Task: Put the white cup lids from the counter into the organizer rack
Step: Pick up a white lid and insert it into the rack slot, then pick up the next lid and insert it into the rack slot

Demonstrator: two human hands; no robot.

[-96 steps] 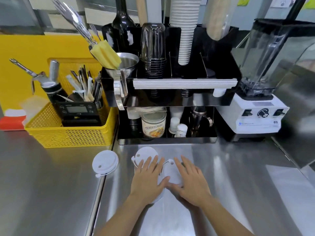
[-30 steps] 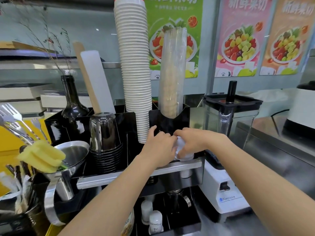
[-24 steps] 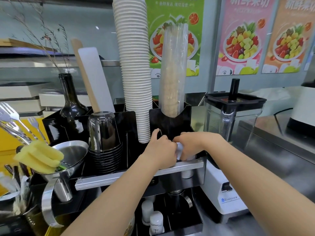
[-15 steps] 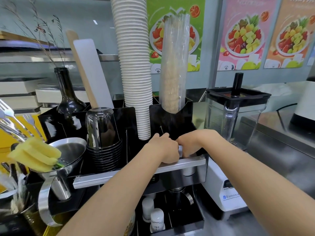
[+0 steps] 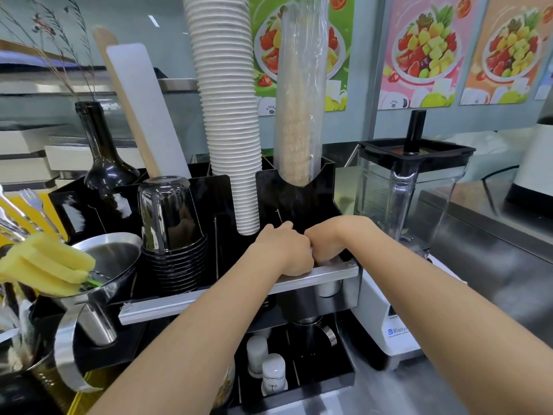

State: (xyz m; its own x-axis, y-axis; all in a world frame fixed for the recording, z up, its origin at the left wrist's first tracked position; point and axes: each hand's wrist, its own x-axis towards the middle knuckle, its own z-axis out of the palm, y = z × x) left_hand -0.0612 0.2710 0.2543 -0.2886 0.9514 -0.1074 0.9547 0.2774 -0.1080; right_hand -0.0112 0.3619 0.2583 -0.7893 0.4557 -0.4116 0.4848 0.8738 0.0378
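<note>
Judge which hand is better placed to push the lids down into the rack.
Right hand, probably: it curls down into the rack slot. Left hand rests on the front rail. The lids are hidden.

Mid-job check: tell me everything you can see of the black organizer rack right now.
The organizer rack is glossy black, apparently acrylic, upright on the counter, with divider walls forming top compartments and a silver front rail. One compartment holds stacked dark cups under an inverted clear one, the next a tall white paper cup stack, the right one a plastic-sleeved stack. Small white bottles stand on the lower shelf. The left hand and right hand reach into the front right compartment. A blender stands beside it.
</note>
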